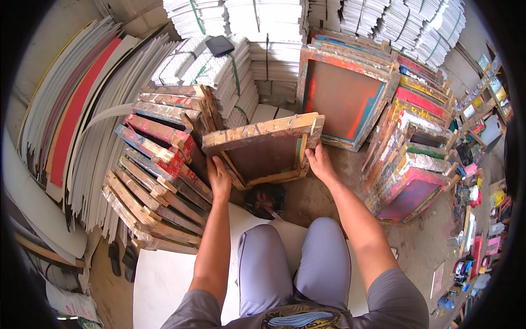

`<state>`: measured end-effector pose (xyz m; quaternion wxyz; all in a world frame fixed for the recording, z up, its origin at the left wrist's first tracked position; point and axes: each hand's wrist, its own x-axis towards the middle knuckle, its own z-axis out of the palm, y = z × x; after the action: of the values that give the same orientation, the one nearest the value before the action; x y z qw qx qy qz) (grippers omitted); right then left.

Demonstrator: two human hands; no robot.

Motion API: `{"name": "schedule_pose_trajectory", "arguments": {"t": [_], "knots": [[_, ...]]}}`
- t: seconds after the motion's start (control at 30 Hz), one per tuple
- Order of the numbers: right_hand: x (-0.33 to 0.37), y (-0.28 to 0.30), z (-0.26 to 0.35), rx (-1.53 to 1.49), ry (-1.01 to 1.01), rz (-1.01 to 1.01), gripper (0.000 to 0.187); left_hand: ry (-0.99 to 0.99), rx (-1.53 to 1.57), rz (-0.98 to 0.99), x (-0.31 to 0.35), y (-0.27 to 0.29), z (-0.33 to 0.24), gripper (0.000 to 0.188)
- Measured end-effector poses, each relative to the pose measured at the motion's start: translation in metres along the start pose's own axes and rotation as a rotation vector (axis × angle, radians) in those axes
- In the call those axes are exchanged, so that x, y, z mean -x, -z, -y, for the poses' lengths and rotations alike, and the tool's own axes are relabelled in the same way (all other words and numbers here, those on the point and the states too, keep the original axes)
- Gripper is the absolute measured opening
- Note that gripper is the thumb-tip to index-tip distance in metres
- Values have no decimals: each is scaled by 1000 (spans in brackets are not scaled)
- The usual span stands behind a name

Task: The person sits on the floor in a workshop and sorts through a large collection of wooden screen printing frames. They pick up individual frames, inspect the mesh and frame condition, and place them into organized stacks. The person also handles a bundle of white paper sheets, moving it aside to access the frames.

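Note:
A wooden screen printing frame (263, 130) with dark mesh tilts up in front of me, above the floor, held between both hands. My left hand (219, 176) is closed on its lower left side, next to a leaning row of frames. My right hand (320, 161) grips the right side near the corner; some of its fingers are hidden behind the wood. To the left stands a row of paint-stained frames (148, 181). Behind the held frame, a larger frame (342, 96) with red and blue stains leans upright. A black plastic bag (265, 200) lies below the held frame.
More stained frames (412, 183) lean in a row at right. Tied white sheet stacks (263, 24) rise at the back, with a dark flat object (220, 46) on one. Large curved sheets (82, 109) stand at left. Sandals (130, 263) lie below; containers (482, 263) crowd the right.

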<state>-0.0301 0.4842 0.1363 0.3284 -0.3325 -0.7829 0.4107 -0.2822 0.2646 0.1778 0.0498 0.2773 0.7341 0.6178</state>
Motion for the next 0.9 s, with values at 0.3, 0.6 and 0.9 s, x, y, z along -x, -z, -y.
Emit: {"name": "schedule_pose_trajectory", "arguments": {"t": [0.3,0.6,0.9], "knots": [[-30,-9,-7,179,-84,131,52,-11,34,27,34,16,13,62],[105,-89,68,606,-78,679,98,-20,-159,-20,25,22,2,72],[142,-151,-15,659,-160,829,37,10,-157,10,32,22,5,73]]}}
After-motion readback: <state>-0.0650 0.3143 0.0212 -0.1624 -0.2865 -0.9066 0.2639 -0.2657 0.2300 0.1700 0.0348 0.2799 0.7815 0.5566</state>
